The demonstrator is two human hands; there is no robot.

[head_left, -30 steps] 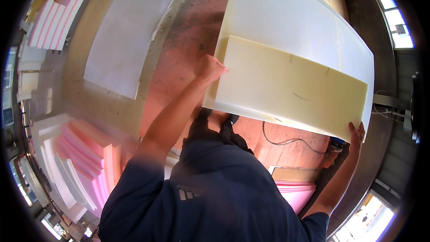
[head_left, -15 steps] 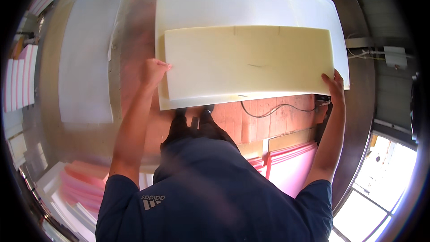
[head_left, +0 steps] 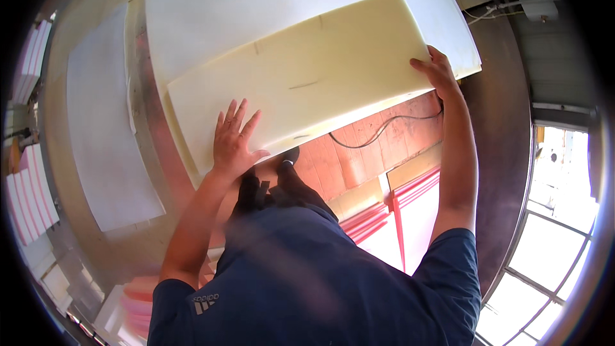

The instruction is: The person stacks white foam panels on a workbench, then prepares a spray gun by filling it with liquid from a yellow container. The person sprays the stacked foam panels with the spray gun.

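Showing the cream foam slab (head_left: 295,67) lying on top of the large white sheet (head_left: 256,6), probably for using that broad surface as support. Resting the left grip (head_left: 234,144), with spread fingers and clasping nothing, on the slab by its body-side edge toward the left end, seemingly for steadying that side from above. Curling the right grip (head_left: 441,75) around the slab's right end, with its thumb on top, clasping the edge, likely for controlling the slab's angle. Showing also a black cable (head_left: 349,147) over the reddish floor (head_left: 320,160), past the slab's body-side edge.
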